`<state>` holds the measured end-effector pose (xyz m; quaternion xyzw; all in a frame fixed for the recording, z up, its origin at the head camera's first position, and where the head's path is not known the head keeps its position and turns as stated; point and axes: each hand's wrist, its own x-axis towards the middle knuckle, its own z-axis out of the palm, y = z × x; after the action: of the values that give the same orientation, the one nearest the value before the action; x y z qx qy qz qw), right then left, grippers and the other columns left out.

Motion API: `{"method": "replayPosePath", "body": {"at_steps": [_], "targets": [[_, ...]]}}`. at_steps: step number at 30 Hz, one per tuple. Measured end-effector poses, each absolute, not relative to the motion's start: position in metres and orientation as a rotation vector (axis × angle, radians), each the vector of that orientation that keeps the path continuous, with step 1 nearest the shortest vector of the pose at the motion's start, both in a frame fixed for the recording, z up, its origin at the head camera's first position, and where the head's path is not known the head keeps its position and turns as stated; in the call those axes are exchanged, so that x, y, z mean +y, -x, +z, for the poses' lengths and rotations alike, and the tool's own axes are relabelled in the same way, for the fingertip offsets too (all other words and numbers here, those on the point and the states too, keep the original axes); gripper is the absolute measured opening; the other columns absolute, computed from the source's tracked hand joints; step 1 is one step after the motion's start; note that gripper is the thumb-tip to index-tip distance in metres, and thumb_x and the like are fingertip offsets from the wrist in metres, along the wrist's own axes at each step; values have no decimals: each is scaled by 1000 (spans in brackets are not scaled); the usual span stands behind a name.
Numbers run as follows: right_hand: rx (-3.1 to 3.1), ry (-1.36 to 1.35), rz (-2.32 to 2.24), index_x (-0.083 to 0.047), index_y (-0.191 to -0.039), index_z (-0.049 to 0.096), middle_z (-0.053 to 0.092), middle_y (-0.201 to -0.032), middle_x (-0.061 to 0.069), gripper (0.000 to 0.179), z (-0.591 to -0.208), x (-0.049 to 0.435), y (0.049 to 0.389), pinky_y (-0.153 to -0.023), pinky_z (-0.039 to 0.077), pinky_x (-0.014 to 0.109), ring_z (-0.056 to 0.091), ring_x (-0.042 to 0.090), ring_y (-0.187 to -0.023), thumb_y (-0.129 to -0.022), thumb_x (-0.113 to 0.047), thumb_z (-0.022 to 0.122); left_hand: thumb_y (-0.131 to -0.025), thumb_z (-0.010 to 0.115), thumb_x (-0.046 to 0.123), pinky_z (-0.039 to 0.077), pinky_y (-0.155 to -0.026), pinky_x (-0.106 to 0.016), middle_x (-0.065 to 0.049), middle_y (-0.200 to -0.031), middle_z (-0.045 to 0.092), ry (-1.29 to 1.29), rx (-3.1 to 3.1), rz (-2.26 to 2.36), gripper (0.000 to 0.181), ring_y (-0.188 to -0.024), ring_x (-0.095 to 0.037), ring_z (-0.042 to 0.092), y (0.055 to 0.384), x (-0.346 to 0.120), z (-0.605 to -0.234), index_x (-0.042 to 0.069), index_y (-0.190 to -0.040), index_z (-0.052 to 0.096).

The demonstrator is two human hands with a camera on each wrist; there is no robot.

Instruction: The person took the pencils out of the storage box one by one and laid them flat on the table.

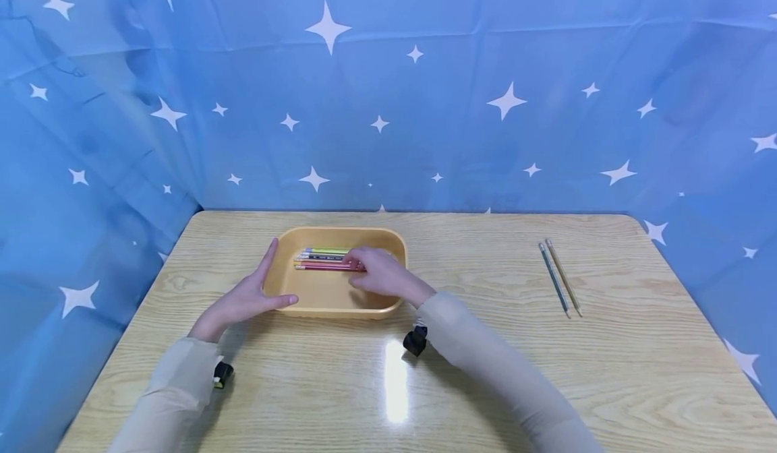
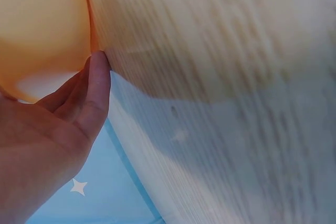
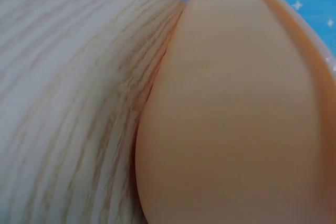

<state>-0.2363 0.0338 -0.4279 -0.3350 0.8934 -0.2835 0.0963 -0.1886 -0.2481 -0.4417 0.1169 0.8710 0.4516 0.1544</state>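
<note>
An orange-yellow plastic tray (image 1: 328, 305) stands on the table left of centre. Several pencils (image 1: 322, 258), among them yellow-green, dark and red ones, lie side by side in it. My left hand (image 1: 243, 298) is at the tray's left end, its fingers straight and spread from the thumb, which reaches over the near rim. Up close, the fingertips (image 2: 98, 59) rest against the tray's outer wall (image 2: 42, 19). My right hand (image 1: 379, 272) reaches over the right rim into the tray, bent fingers at the pencils' right ends; I cannot tell whether they pinch one.
Two more pencils, one dark blue-green (image 1: 555, 279) and one gold-brown (image 1: 564, 278), lie near each other on the right of the wooden table (image 1: 485, 264). A blue cloth with white stars (image 1: 425, 116) hangs behind the table's far edge. The tray's outer wall (image 3: 231, 108) fills much of the right wrist view.
</note>
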Motion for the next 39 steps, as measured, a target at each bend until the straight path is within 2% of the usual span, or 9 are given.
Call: {"method": "replayPosePath", "body": {"at_steps": [6, 11, 14, 21, 28, 33, 39], "targets": [[2644, 957, -741, -7, -125, 61, 60, -110, 7, 40, -430, 32, 237, -79, 47, 32, 56, 19, -94, -86, -13, 71, -83, 76, 29, 9, -110, -62, -21, -158, -10, -335, 2497, 1294, 118, -141, -46, 4, 189, -247, -441, 18, -153, -18], [2637, 930, -647, -11, -129, 58, 57, -116, 6, 44, -429, 31, 236, -72, 45, 31, 52, 18, -91, -87, -17, 71, -84, 76, 29, 10, -110, -62, -22, -158, -9, -336, 2498, 1294, 117, -141, -47, 5, 189, -247, -441, 19, -153, -18], [2644, 934, -626, -12, -129, 59, 57, -113, 5, 44, -430, 31, 236, -70, 44, 31, 52, 18, -90, -87, -16, 71, -84, 76, 28, 11, -110, -62, -22, -158, -8, -333, 2500, 1292, 116, -141, -46, 6, 189, -247, -441, 19, -153, -18], [2624, 977, -609, -10, -128, 58, 61, -114, 7, 42, -432, 29, 236, -85, 47, 33, 57, 20, -104, -88, -4, 68, -84, 76, 30, 12, -110, -60, -22, -158, -8, -334, 2494, 1307, 117, -141, -46, 7, 189, -248, -442, 16, -153, -17], [2618, 973, -576, -11, -131, 57, 58, -107, 5, 44, -434, 28, 236, -77, 48, 32, 56, 18, -93, -89, 1, 64, -84, 76, 31, 12, -111, -60, -20, -158, -9, -345, 2494, 1308, 117, -142, -44, 6, 190, -248, -442, 18, -153, -18], [2601, 986, -622, -8, -129, 57, 65, -98, 5, 43, -436, 25, 239, -80, 49, 32, 60, 17, -91, -88, 4, 63, -84, 76, 30, 13, -110, -60, -21, -158, -9, -345, 2494, 1312, 117, -141, -45, 7, 190, -248, -442, 17, -153, -17], [2516, 939, -773, -6, -128, 56, 67, -92, 3, 46, -437, 26, 241, -78, 50, 29, 63, 16, -87, -85, 4, 67, -85, 75, 30, 12, -110, -60, -21, -158, -9, -341, 2487, 1319, 116, -141, -45, 5, 190, -248, -442, 17, -153, -17]]}}
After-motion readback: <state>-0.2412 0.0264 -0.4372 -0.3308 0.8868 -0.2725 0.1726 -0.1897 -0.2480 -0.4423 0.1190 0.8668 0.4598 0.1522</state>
